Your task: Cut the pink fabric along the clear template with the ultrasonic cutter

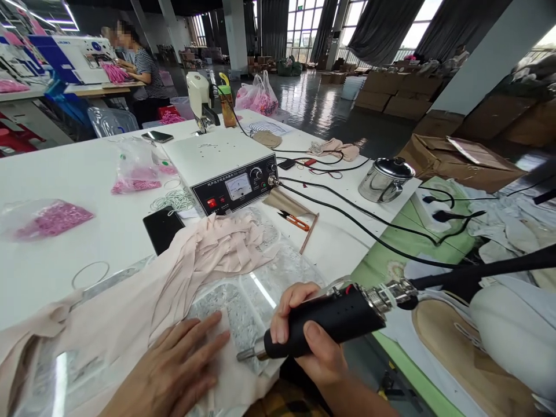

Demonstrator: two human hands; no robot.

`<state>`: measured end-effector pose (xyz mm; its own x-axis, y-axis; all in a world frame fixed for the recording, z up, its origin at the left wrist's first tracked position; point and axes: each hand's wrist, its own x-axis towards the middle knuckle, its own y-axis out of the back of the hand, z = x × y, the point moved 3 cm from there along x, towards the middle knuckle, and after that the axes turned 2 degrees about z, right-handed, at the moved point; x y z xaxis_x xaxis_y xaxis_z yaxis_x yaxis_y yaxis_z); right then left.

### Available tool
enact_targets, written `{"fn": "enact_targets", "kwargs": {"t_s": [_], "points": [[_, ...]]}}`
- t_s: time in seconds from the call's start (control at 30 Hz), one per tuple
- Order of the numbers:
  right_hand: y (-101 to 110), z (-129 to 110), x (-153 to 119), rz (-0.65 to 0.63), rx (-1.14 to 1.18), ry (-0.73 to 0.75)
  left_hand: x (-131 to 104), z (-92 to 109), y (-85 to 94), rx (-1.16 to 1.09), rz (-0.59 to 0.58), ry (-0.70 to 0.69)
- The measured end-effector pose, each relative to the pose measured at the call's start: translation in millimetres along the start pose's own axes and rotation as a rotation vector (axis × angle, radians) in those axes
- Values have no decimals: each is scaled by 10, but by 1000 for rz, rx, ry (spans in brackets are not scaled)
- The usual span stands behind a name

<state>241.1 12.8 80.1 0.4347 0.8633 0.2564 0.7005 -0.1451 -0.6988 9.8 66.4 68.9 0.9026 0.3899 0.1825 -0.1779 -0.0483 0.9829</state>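
My left hand (180, 362) lies with fingers stretched out on a piece of pale beige fabric (237, 376), over a clear, scuffed plastic sheet (247, 307). Wrapped round a black handheld ultrasonic welder (325, 321) is my right hand (313, 336). Its metal tip points left, just beside the fabric under my left fingers; whether it touches cannot be made out. A pile of beige fabric strips (208, 249) spreads beyond and to the left of my left hand. Behind the pile stands the black-fronted control box (237, 185) with a dial meter, joined by a cable.
Orange thread snips (294, 220), a black phone (163, 229) and bags of pink pieces (56, 220) lie on the white table (125, 223). A lidded metal mug (384, 179) stands near its right edge. Black cables (365, 223) cross rightward past a power strip (430, 211). Someone sits at a sewing machine (73, 58).
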Motion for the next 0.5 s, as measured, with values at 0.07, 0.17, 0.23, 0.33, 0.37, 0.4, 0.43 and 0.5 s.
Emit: {"fn": "enact_targets", "kwargs": {"t_s": [0.07,0.17,0.23,0.33,0.37,0.4,0.43,0.5], "points": [[5,13,-13,-5,11,-14,7,1,11,-3,2,-16],[24,55,-35,10,47,-8,9,17,17,-3,9,38],[40,91,-53,28,66,12,5,36,8,4,3,67],[50,127,-73,31,57,13,-3,57,-7,16,-7,71],[49,125,-75,30,48,10,-3,60,-8,16,-6,72],[47,112,-74,29,41,9,-1,62,-6,15,-4,72],[42,93,-71,26,32,0,3,63,-2,14,1,72],[28,42,-57,11,14,-38,17,69,14,14,17,72]]}}
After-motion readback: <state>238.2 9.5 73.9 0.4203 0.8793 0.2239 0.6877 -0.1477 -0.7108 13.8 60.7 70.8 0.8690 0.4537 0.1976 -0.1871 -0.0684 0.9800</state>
